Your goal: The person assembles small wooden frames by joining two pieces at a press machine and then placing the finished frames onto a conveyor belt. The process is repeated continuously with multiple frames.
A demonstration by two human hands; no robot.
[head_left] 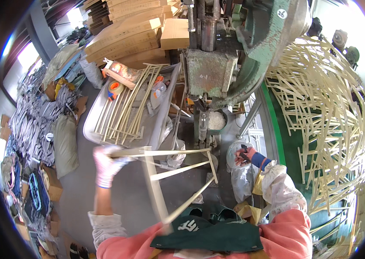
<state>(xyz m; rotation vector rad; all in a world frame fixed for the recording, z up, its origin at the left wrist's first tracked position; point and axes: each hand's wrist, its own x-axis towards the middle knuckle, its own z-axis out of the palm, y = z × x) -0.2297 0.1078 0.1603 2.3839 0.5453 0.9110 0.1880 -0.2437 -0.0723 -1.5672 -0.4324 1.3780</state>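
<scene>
My left hand (107, 166), in a pale pinkish-white glove, is closed around one end of an open frame (178, 152) of pale flat strips. Slightly blurred, the frame hangs in front of a worn green press (210, 71) and reaches back toward my apron (208, 233). On the other side, my right hand (244, 156), in a dark glove with reddish parts, is at a container lined with clear plastic (235, 151). Its fingers look curled; whatever they may hold is too small to make out. A dark bowl of white bits (217, 121) sits by the press's lower tooling (202, 125).
Left of the press stands a white bin (91, 125) with long strips, tape and packets. A large heap of pale strips (320, 99) covers a green-edged table at right. Cardboard boxes (126, 39) are stacked behind; grey bundles and sacks (65, 146) line the left.
</scene>
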